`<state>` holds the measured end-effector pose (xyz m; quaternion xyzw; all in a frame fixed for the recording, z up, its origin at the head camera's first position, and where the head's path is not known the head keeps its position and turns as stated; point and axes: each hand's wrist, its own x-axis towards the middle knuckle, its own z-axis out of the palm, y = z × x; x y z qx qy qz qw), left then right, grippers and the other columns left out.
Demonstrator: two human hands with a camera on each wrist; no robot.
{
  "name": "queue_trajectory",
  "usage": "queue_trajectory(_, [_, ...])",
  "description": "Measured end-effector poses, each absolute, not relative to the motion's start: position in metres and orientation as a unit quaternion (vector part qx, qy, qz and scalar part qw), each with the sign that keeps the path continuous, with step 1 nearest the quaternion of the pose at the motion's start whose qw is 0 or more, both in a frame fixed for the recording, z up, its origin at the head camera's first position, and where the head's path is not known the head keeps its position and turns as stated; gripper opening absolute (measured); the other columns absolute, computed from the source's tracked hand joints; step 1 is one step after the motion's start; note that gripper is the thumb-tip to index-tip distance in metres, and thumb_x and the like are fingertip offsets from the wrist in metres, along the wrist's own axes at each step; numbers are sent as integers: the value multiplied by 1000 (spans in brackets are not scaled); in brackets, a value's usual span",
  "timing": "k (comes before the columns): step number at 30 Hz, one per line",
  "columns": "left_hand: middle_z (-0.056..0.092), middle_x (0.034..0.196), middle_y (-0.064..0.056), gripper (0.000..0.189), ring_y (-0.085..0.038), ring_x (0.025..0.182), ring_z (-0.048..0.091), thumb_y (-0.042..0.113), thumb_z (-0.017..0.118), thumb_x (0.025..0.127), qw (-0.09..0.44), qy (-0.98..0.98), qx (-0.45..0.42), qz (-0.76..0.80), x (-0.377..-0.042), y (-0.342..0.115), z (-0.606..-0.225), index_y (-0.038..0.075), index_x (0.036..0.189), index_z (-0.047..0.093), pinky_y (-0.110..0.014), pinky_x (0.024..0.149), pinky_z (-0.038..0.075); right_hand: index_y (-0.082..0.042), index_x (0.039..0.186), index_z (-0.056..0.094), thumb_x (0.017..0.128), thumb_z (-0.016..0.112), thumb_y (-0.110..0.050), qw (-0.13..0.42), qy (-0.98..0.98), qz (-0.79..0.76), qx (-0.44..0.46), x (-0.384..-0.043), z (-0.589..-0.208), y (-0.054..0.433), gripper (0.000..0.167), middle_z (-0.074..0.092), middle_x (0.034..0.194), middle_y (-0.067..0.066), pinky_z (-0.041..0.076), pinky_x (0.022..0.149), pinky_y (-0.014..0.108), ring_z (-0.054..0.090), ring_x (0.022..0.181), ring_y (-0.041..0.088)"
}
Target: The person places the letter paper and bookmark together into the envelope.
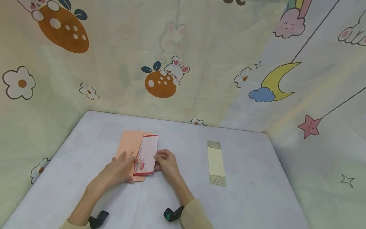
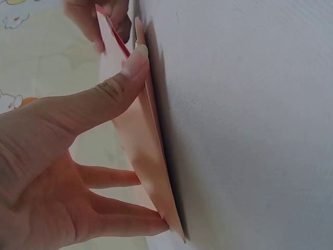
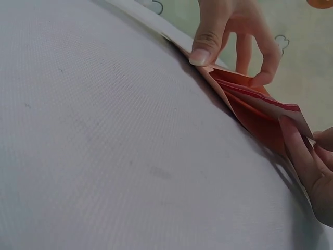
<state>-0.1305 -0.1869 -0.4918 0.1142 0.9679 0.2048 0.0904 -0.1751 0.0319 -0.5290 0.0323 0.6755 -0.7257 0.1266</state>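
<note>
A peach paper envelope (image 1: 128, 141) lies on the table, its open side toward the right. Partway inside it is a pale pink card (image 1: 148, 151) with red edges; its right part sticks out. My left hand (image 1: 118, 170) presses on the envelope with spread fingers. In the left wrist view, its thumb (image 2: 136, 61) touches the envelope near the opening. My right hand (image 1: 168, 163) pinches the card's right edge between thumb and fingers. From the right wrist view, the envelope's mouth (image 3: 255, 117) gapes around the card, and the left index fingertip touches its upper edge.
A cream paper strip (image 1: 215, 162) with patterned gold ends lies flat to the right of both hands. The white-covered table (image 1: 251, 197) is bordered by printed cloth walls (image 1: 114, 79). Black devices (image 1: 98, 219) are worn at both wrists.
</note>
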Motion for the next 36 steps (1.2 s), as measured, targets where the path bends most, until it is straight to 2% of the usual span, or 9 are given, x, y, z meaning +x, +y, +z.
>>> queue_trajectory(2, [49, 139, -32, 65, -73, 107, 51, 34, 97, 63, 88, 967, 116, 207, -130, -188, -491, 24, 117, 61, -72, 79, 51, 4, 117, 62, 96, 68, -7, 129, 674, -727, 33, -174, -529, 30, 24, 74, 94, 11, 62, 67, 35, 70, 73, 15])
queue_trajectory(4, [51, 135, -28, 63, -65, 102, 55, 33, 97, 63, 88, 967, 116, 211, -129, -189, -490, 25, 115, 61, -65, 74, 54, 4, 117, 62, 97, 68, -8, 133, 671, -729, 31, -174, -529, 27, 24, 74, 94, 11, 62, 67, 35, 70, 74, 15])
queue_trajectory(9, [51, 134, -25, 63, -59, 99, 56, 33, 97, 63, 84, 966, 117, 216, -128, -191, -488, 26, 115, 62, -58, 72, 53, 4, 117, 61, 97, 67, -8, 143, 659, -738, 27, -175, -526, 20, 24, 75, 92, 10, 62, 68, 35, 70, 73, 14])
queue_trajectory(17, [44, 145, -36, 71, -78, 112, 46, 37, 96, 64, 93, 965, 115, 214, -129, -192, -490, 21, 125, 62, -74, 80, 49, 3, 115, 60, 97, 66, -5, 149, 662, -734, 31, -175, -529, 14, 21, 73, 86, 8, 62, 65, 34, 69, 70, 13])
queue_trajectory(20, [44, 146, -37, 73, -78, 112, 45, 36, 96, 64, 93, 965, 116, 214, -129, -191, -490, 19, 126, 62, -74, 81, 49, 3, 115, 61, 96, 67, -6, 150, 669, -728, 31, -174, -530, 13, 21, 73, 85, 8, 62, 65, 35, 69, 70, 14])
queue_trajectory(30, [51, 138, -30, 63, -72, 106, 52, 31, 97, 64, 87, 966, 116, 212, -130, -186, -490, 23, 116, 62, -66, 76, 53, 3, 112, 62, 95, 66, -2, 133, 705, -697, 21, -177, -528, 9, 18, 71, 82, 7, 61, 62, 34, 67, 64, 14])
queue_trajectory(36, [55, 126, -23, 62, -59, 97, 57, 29, 98, 63, 81, 967, 115, 213, -128, -186, -492, 24, 113, 61, -54, 69, 53, 2, 110, 62, 94, 67, 0, 126, 717, -685, 20, -178, -527, 4, 16, 71, 80, 8, 61, 58, 34, 68, 59, 16])
